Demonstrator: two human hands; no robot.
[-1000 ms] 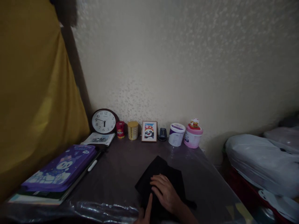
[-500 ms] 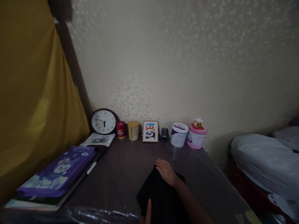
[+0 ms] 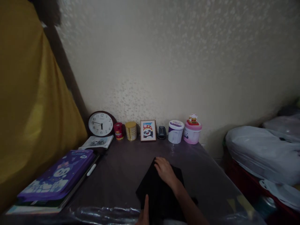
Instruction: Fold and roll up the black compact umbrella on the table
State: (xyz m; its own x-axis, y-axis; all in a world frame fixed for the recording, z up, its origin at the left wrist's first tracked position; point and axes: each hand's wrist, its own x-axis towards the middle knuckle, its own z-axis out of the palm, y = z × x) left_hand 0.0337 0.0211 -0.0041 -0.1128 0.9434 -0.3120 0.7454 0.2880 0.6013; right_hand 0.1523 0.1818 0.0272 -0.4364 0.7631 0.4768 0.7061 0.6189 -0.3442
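A folded black item that looks like cloth lies on the table in front of me, its far corner pointing toward the wall. My right hand rests on its far part, the fingers lying together over the top, slightly bent near that corner. At the bottom of the view my left hand touches the near left edge, with one finger stretched forward over the black fabric. The rest of that hand is largely cut off by the frame. A small dark piece shows to the right of my forearm.
Along the wall stand a clock, red tin, yellow container, picture frame, dark small device, white-purple tub and pink tub bearing a figurine. A purple case and white marker lie left.
My view has turned slightly right. My right hand's fingers look a little more bent on the black cloth. The small dark piece and something pale by the bottom edge now show.
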